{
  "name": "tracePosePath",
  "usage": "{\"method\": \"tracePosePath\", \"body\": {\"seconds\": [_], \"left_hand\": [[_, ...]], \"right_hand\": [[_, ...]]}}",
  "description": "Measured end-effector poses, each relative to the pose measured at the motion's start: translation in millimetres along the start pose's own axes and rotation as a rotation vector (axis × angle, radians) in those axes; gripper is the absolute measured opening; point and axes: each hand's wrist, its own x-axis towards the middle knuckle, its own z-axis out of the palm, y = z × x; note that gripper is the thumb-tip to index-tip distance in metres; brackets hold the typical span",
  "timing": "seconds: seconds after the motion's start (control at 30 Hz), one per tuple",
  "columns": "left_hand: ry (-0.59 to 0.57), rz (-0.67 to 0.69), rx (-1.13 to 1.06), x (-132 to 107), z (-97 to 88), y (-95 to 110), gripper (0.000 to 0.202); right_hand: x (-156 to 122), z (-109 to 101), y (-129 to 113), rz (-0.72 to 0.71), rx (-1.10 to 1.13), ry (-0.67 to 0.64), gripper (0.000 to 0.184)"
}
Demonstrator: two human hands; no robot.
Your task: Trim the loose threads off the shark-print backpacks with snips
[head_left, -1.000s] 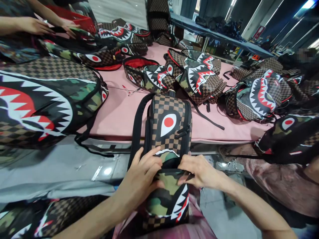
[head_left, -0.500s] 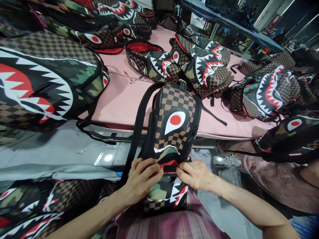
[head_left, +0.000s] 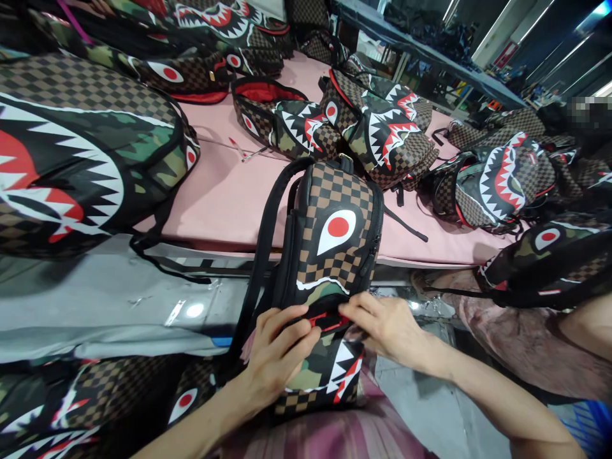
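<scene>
A brown-and-black checkered backpack [head_left: 320,268] with a red-and-white eye print lies over the pink table's front edge and against my lap. Across its side runs an opening with a red lining [head_left: 329,320]. My left hand [head_left: 280,347] has its fingers curled on the left end of this opening, thumb near the red lining. At the right end, my right hand [head_left: 382,325] pinches the opening's edge. The fingertips of both hands are partly hidden by the fabric. Below the hands, a camouflage panel with white teeth shows on the backpack.
More shark-print backpacks stand on the pink table [head_left: 220,204], among them a large one [head_left: 148,146] at left. Small red-handled scissors [head_left: 241,152] lie behind my backpack. Others are piled at lower left [head_left: 119,389]. A person in a pinkish garment [head_left: 502,325] sits at right.
My right hand has moved slightly up along the opening, and its edge now bows into a rounder shape. My left hand stays at the left end. The view has shifted slightly.
</scene>
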Motion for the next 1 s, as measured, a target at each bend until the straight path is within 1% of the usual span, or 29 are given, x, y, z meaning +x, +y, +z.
{"method": "tracePosePath", "body": {"seconds": [0.03, 0.07, 0.1, 0.17, 0.23, 0.37, 0.5, 0.6, 0.73, 0.93, 1.0], "left_hand": [[0.022, 0.019, -0.019, -0.8, 1.4, -0.6, 0.024], [0.052, 0.039, -0.033, -0.7, 2.4, -1.0, 0.023], [0.076, 0.056, -0.043, 0.1, 3.2, -1.3, 0.022], [0.065, 0.088, -0.05, 3.2, 4.0, -1.4, 0.021], [0.073, 0.08, -0.055, 5.7, 4.4, -1.4, 0.021], [0.078, 0.083, -0.062, 4.7, 4.8, -3.0, 0.019], [0.071, 0.092, -0.074, 4.3, 3.7, -5.6, 0.019], [0.085, 0.092, -0.059, 8.5, 1.5, -6.3, 0.021], [0.086, 0.078, -0.037, 12.4, -0.7, -6.8, 0.021], [0.107, 0.078, -0.022, 8.9, 0.8, -8.6, 0.018], [0.108, 0.073, -0.016, 7.0, 2.1, -8.9, 0.016]], "right_hand": [[1.0, -9.2, -0.7, 0.045, 0.048, -0.04, 0.04], [2.3, -17.6, -1.3, 0.082, 0.091, -0.071, 0.048], [4.3, -24.8, -1.9, 0.106, 0.124, -0.098, 0.048], [10.8, -35.3, -3.1, 0.121, 0.144, -0.171, 0.036], [20.8, -41.8, -4.2, 0.126, 0.111, -0.262, 0.026], [45.0, -51.8, -4.8, 0.127, 0.051, -0.427, 0.022], [61.7, -56.6, -1.6, 0.142, 0.075, -0.517, 0.02], [66.1, -53.9, -0.3, 0.142, 0.107, -0.517, 0.019], [65.0, -48.5, -2.3, 0.194, 0.171, -0.479, 0.022], [59.6, -40.4, -4.9, 0.22, 0.248, -0.413, 0.022], [57.0, -36.7, -6.4, 0.251, 0.278, -0.37, 0.024]]}}
